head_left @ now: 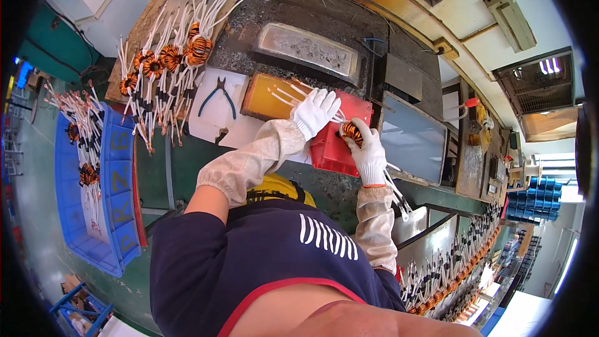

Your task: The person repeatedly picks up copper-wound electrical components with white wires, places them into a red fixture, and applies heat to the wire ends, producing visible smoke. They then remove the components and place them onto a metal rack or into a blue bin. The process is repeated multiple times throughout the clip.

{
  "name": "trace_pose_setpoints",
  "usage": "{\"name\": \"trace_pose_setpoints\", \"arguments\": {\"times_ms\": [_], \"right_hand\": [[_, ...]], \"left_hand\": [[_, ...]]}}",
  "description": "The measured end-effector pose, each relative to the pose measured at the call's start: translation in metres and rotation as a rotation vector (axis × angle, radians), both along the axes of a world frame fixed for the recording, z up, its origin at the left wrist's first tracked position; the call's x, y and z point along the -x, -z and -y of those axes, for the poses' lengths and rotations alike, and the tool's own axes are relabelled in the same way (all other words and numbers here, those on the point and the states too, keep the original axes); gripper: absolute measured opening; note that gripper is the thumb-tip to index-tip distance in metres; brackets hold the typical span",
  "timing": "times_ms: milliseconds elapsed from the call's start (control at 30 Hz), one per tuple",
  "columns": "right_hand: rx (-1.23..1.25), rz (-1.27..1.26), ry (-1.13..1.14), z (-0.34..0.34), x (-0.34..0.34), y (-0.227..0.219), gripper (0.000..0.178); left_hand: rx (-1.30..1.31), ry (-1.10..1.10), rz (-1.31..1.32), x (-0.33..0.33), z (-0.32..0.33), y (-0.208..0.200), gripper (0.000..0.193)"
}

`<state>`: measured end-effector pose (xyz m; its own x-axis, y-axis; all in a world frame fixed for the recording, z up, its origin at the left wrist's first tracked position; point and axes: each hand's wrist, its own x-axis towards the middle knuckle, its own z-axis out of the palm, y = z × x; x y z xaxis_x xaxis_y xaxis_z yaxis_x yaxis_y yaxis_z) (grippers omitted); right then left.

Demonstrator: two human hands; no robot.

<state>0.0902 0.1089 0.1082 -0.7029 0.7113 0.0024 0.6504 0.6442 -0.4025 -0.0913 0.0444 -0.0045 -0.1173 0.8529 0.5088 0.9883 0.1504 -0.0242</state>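
My right hand (369, 155), in a white glove, is closed round a copper-wound ring coil (351, 133) above a red plastic box (334, 155). White-sleeved leads (285, 95) run from the coil toward the left. My left hand (316, 112), gloved as well, is wrapped over these leads, and their tips stick out past it above an amber-coloured tray (259, 97). More white leads with dark sleeves (397, 195) hang below my right hand. The fingers of both hands partly cover the coil and leads.
A metal trough of greyish material (306, 50) lies behind the amber tray. Pliers (218, 97) rest on white paper at left, beside several finished-looking coils (168, 57). A blue crate (115, 193) with coils stands farther left. A grey panel (412, 140) is at right, above rows of coils (437, 287).
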Motion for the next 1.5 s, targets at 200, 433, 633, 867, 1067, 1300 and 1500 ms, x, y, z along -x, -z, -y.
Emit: {"name": "trace_pose_setpoints", "arguments": {"times_ms": [200,433,633,867,1067,1300,1500], "right_hand": [[0.002,-0.026,0.002,-0.002,-0.005,0.007,0.051],[0.003,0.025,-0.034,-0.006,0.001,-0.001,0.051],[-0.017,0.038,-0.109,-0.009,0.005,-0.008,0.052],[-0.028,0.079,-0.130,-0.008,0.011,-0.013,0.052],[-0.030,0.095,-0.127,-0.008,0.014,-0.015,0.052],[-0.007,0.057,-0.112,-0.010,0.008,-0.011,0.052],[0.037,-0.092,-0.052,-0.007,-0.006,0.003,0.050]], "left_hand": [[0.044,-0.054,-0.033,-0.008,0.004,-0.011,0.054],[0.109,-0.106,0.041,-0.013,0.007,-0.010,0.052],[0.117,-0.094,0.120,-0.012,0.011,-0.004,0.051],[0.107,-0.080,0.177,-0.008,0.011,0.002,0.049],[0.156,-0.082,0.183,-0.007,0.012,0.002,0.051],[0.143,-0.080,0.191,-0.010,0.012,-0.003,0.051],[0.107,-0.042,0.107,-0.011,0.011,-0.015,0.051]]}}
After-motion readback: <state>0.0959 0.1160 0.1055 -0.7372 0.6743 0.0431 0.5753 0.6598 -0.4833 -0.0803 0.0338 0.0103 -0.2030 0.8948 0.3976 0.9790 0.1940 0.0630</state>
